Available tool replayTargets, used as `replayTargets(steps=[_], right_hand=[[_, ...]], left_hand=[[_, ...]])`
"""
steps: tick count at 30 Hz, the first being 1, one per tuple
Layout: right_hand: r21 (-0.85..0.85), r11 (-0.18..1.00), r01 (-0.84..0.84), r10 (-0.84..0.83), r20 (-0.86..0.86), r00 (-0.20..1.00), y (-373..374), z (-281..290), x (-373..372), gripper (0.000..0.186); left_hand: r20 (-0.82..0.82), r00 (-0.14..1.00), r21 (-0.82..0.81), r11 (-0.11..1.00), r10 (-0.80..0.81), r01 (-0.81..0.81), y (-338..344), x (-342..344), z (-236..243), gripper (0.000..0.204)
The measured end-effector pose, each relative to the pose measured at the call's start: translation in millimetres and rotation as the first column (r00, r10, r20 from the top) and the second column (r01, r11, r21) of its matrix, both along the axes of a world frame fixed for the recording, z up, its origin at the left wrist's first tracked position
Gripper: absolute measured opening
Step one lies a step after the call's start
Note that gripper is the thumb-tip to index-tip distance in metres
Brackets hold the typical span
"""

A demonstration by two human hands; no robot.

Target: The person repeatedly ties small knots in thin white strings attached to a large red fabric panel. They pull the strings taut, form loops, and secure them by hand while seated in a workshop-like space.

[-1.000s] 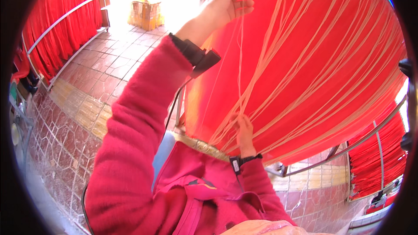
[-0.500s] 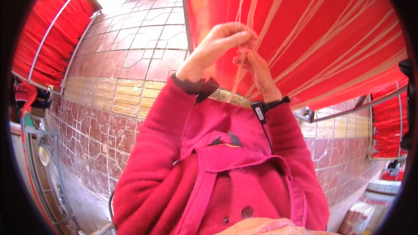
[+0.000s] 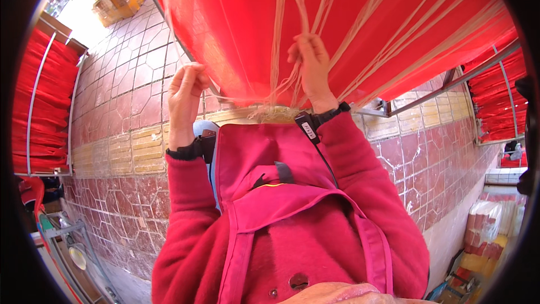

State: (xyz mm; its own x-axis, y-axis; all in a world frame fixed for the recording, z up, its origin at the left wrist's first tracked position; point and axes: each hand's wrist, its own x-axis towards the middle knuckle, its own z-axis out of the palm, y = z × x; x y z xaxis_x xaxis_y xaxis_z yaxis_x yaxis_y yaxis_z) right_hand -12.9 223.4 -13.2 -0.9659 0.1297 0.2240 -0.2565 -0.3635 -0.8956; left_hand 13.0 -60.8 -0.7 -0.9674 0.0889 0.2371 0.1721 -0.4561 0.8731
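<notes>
Red fabric (image 3: 253,22) is spread beyond the right grip (image 3: 314,73), whose fingers are closed on pale threads (image 3: 304,17); left of it, over tiled floor (image 3: 112,191), a faint strand (image 3: 228,99) is seemingly pinched by the left grip (image 3: 184,90).

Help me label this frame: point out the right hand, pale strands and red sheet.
Right hand (image 3: 315,73): head view, middle of the hand.
Pale strands (image 3: 277,39): head view, bundle left of that hand.
Red sheet (image 3: 253,14): head view, bare patch left of that bundle.
</notes>
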Motion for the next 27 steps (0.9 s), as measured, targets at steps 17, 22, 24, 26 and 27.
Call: replayTargets(steps=[17,22,24,26,27], right_hand=[[0.466,0.857,-0.22,0.072,0.315,0.946,11.1,-142.5,-9.2,0.022],[0.191,0.981,-0.044,-0.015,0.297,0.955,21.5,-124.3,-12.5,0.022],[0.123,0.99,0.061,-0.091,0.256,0.963,24.8,-115.1,-12.9,0.02],[0.055,0.988,0.147,-0.155,0.186,0.97,29.3,-108.4,-16.2,0.018],[0.02,0.981,0.192,-0.193,0.195,0.962,32.0,-105.9,-17.8,0.018]], left_hand=[[0.501,0.855,-0.252,0.922,-0.136,0.295,48.2,1.9,-127.6,0.025],[0.411,0.906,-0.049,0.995,0.102,-0.089,2.3,-8.1,-110.6,0.022],[0.406,0.883,-0.024,0.969,0.235,-0.247,-16.1,-9.9,-99.4,0.021],[0.363,0.879,0.044,0.936,0.309,-0.348,-32.5,-10.5,-90.9,0.02],[0.379,0.844,0.031,0.907,0.379,-0.421,-40.4,-10.3,-87.7,0.02]])
